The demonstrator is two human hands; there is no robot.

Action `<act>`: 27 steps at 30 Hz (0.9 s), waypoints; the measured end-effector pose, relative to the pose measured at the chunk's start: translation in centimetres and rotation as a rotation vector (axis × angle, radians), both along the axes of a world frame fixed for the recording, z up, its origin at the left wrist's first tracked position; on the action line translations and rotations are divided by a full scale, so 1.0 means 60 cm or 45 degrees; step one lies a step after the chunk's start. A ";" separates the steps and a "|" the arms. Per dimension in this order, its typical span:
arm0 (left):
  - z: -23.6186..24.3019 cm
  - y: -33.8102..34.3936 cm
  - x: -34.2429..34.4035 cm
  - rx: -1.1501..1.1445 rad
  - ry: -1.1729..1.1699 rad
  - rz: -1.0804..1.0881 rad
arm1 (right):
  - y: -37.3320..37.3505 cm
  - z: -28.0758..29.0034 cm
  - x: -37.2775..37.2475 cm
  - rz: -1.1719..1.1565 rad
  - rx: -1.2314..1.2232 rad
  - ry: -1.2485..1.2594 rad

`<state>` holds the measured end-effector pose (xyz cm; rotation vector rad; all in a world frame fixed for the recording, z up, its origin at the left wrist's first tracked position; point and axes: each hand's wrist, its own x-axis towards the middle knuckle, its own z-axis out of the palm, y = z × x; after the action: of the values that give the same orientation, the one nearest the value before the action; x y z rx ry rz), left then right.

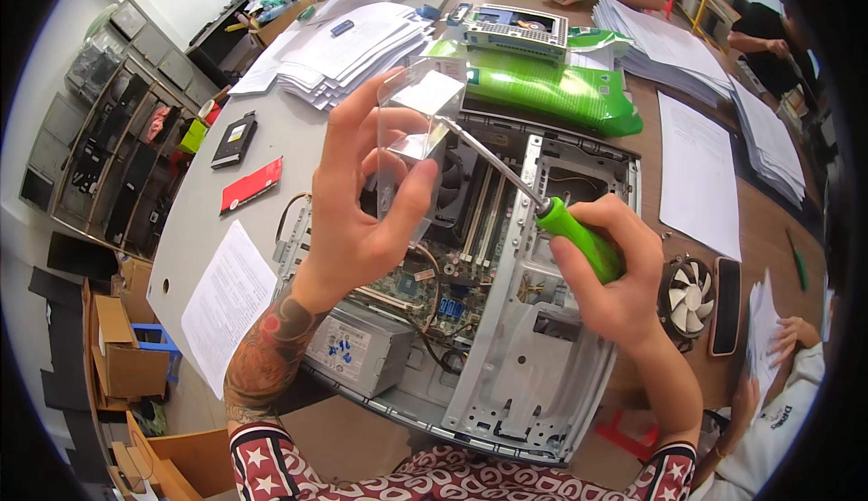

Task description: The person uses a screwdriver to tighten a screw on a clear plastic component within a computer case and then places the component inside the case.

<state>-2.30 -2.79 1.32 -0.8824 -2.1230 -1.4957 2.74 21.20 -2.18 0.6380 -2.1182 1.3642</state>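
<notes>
Raised over the open computer case (542, 383), my left hand (357, 230) grips a small clear plastic box (425, 94) between thumb and fingers. My right hand (624, 279) is wrapped round the green handle of a screwdriver (579, 234). Its metal shaft points up and left, and the tip is at the box's right side; whether it touches cannot be told. Below lie the motherboard (407, 286), a cooler fan (449, 184) partly hidden by the box, and the power supply (357, 352) with several small blue pieces (340, 351) on top.
A black drive (235, 141), a red packet (251, 184) and a printed sheet (228, 302) lie left. Beyond the case are a green package (551, 94) and a metal unit (515, 31). A round fan (687, 295) and phone (725, 307) lie right. Other people sit around the table.
</notes>
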 end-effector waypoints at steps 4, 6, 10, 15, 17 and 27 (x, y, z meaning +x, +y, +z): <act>-0.006 -0.006 -0.003 0.023 0.018 -0.019 | -0.002 -0.003 -0.001 0.003 -0.030 -0.022; -0.001 0.001 -0.003 0.033 0.064 -0.015 | -0.002 -0.002 0.000 -0.002 -0.027 -0.018; 0.003 -0.005 0.002 0.014 -0.006 -0.036 | -0.002 0.000 0.003 -0.011 -0.007 -0.035; 0.001 0.017 0.016 -0.325 0.104 -0.202 | -0.002 -0.004 -0.001 0.002 -0.013 -0.021; -0.007 0.033 0.031 -0.276 0.001 -0.243 | -0.002 -0.004 0.000 0.003 0.002 -0.013; 0.006 0.020 0.029 -0.318 -0.109 -0.417 | -0.002 -0.007 -0.004 -0.088 -0.116 -0.137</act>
<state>-0.56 -1.60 1.68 -1.3319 -2.3514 -1.4572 2.52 21.08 -2.61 0.4604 -2.1262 1.4770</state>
